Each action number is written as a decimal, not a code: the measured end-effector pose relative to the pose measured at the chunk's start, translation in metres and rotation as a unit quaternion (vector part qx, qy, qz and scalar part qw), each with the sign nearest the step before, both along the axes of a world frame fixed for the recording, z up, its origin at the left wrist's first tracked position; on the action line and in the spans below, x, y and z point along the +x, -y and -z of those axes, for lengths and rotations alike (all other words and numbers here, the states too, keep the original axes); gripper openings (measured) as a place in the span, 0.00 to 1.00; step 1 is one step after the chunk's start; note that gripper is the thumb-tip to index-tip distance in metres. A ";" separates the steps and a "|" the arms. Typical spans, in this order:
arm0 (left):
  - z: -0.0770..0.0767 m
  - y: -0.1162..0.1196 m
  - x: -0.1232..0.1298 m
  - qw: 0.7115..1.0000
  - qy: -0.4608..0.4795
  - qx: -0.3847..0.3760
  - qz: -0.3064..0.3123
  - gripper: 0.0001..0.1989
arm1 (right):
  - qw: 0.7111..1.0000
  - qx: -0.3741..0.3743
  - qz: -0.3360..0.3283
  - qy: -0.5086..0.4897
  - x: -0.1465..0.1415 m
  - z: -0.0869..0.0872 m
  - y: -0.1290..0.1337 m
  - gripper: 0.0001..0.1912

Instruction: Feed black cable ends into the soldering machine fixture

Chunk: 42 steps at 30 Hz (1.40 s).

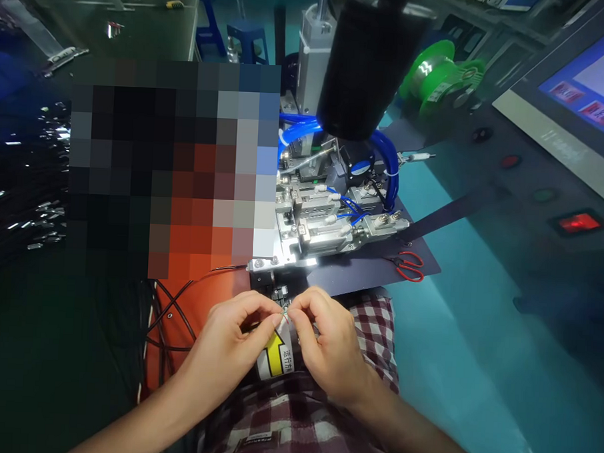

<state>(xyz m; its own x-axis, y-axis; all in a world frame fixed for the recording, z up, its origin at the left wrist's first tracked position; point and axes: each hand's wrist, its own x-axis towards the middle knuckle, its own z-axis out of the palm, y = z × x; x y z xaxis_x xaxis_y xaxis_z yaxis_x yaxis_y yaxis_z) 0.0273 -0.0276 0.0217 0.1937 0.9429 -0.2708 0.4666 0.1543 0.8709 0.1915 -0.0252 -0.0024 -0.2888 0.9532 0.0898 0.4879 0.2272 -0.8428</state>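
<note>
Floor [458, 313]: teal, smooth, partly shadowed;
Green worktop [150, 36]: dark, at upper left;
Blue stool [247, 40]: small, just right of the worktop;
Light: dim at left, brighter over the floor

Outfit's a checked garment [294, 413], maroon and white, kinda picnic-blanket, with a little dark label [256, 441] whose pale lettering I can't make out. Left grip [235, 329] and right grip [331, 341] are bare, forearms [398, 414] too.

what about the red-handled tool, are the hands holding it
No, the red-handled tool lies on the dark plate, apart from the left hand and right hand.
</note>
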 end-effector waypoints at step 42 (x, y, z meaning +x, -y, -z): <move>-0.005 -0.011 -0.004 0.952 0.106 -0.285 0.016 0.10 | 0.991 -0.038 -0.123 -0.029 0.008 -0.008 -0.016 0.07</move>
<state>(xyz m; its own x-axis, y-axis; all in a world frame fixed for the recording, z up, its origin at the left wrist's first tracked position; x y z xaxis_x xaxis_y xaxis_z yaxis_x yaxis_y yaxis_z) 0.0237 -0.0168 0.0268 0.3278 0.6465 -0.6889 0.3021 0.6192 0.7248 0.1994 -0.0093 0.0056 -0.5096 0.8593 0.0442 0.3751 0.2681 -0.8873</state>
